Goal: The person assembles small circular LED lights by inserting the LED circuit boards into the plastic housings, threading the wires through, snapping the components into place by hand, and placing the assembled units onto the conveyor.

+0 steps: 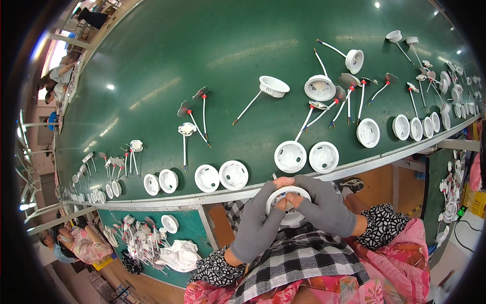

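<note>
Close to my lap, both hands in grey fingerless gloves grip a round white plastic lamp housing (292, 220). My left hand (259, 221) wraps its left side, and my right hand (325, 205) wraps the right side. Both thumbs press into the open face, where some small part shows, mostly hidden by the fingers. A short white piece of cable sticks out beyond the far rim. Just past my hands, two similar white housings (290, 156) lie side by side on the green table, their open faces up.
The metal-edged green work surface (228, 116) holds more white housings (234, 175) and cabled circuit boards with red beads (186, 129). Below it at left, a side table (114, 223) carries a pile of cabled parts (143, 240) and a white cloth (180, 255). Other people sit along the left.
</note>
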